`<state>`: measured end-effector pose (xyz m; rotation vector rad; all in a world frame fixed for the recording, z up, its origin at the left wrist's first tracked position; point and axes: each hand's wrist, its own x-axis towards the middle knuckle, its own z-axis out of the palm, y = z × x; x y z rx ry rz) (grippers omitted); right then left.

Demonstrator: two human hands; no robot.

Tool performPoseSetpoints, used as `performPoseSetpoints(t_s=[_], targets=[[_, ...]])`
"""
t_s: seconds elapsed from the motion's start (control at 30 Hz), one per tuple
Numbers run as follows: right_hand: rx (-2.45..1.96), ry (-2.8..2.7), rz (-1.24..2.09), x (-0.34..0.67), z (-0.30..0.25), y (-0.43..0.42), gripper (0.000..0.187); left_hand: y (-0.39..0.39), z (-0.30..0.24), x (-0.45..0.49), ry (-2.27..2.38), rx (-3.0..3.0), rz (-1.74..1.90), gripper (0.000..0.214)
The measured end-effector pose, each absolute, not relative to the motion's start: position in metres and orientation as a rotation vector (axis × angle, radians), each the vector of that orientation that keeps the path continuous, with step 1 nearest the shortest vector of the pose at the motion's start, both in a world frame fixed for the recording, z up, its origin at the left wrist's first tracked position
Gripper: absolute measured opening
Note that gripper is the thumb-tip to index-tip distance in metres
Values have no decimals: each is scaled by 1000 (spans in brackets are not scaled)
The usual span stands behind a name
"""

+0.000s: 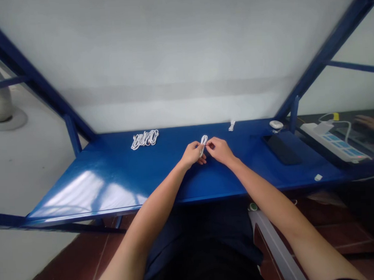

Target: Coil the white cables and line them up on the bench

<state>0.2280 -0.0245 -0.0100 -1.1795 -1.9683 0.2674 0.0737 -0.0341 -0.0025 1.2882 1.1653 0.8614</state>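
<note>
A coiled white cable (203, 140) is gripped upright between the thumb and fingers of my left hand (192, 153), above the middle of the blue table (119, 168). Close on its right side, my right hand (219, 149) is closed in a pinch. A thin dark strand, too small to make out well, runs from the pinched fingertips to the cable's middle. Further left lie several bundled white cables (145, 139) in a row. One small white cable bundle (232, 126) rests near the table's back edge, right of my hands.
On the right are a dark phone (281, 149), a round white case (276, 125), a small white piece (318, 177) and a power strip (336, 142) with a plugged-in charger. Blue frame posts flank the table. Another person's hand (372, 123) shows at far right.
</note>
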Motion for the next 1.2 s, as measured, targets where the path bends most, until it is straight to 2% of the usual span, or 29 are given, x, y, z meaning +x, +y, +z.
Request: performPoseSetpoints(t_s=[0.1,0.17,0.37,0.47,0.6,0.77,1.07,1.2], targets=[[-1177,-1923,318,227,-10,-27,8,-35,1,73,1076,1165,856,20],[-1185,-1833,488,228,-10,-25,5,-34,1,72,1059,1150,903,19],[-1146,-1351,1472,237,-6,-16,18,-30,-3,70,1000,1318,1071,18],[-1101,-1152,1732,239,0,-16,14,-29,-4,69,945,1418,1115,18],[-1051,-1015,1802,239,5,-18,5,-30,-4,68,903,1559,1103,21],[-1022,-1037,1783,238,5,-17,5,-32,-4,67,904,1652,1094,18],[-1032,-1363,1287,230,-5,-19,21,-35,-5,74,1017,1441,1007,17],[-996,-1286,1434,231,-3,-19,24,-37,1,75,936,1323,1035,20]])
